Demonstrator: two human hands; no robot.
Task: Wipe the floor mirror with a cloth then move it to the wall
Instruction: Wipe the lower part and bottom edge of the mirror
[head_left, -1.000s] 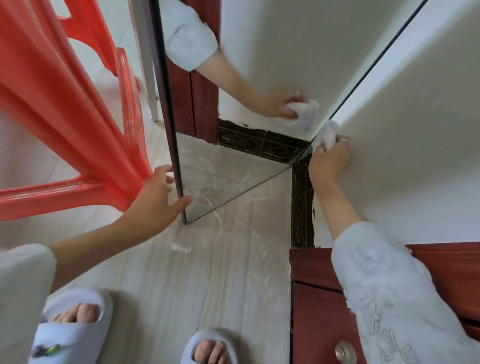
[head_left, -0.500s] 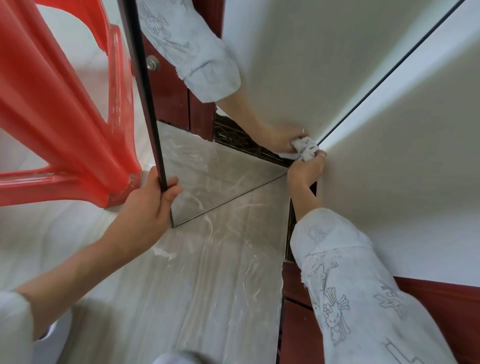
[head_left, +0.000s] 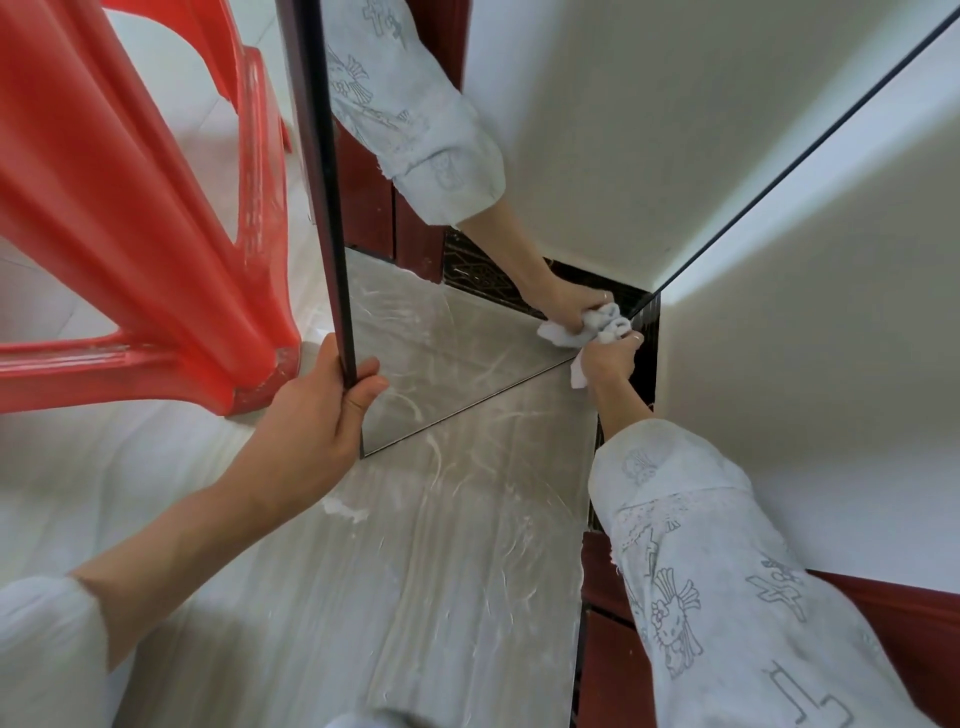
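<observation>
The floor mirror (head_left: 597, 130) with a thin black frame stands upright on the floor, its bottom edge running from lower left to the right corner. My left hand (head_left: 317, 415) grips the mirror's left frame edge near the bottom. My right hand (head_left: 608, 358) holds a crumpled white cloth (head_left: 613, 330) pressed against the glass at the mirror's lower right corner. The glass reflects my right arm, the cloth, the white wall and the floor.
A red plastic chair (head_left: 130, 234) stands close on the left, just behind the mirror's left edge. A white wall (head_left: 831, 338) with dark skirting rises on the right. A dark red wooden door (head_left: 909, 623) sits at lower right. Pale floor tiles (head_left: 415, 571) lie underfoot.
My right hand with the cloth has slid down the glass along the right edge to the bottom corner. My left hand has closed around the left frame edge. My view has leaned forward.
</observation>
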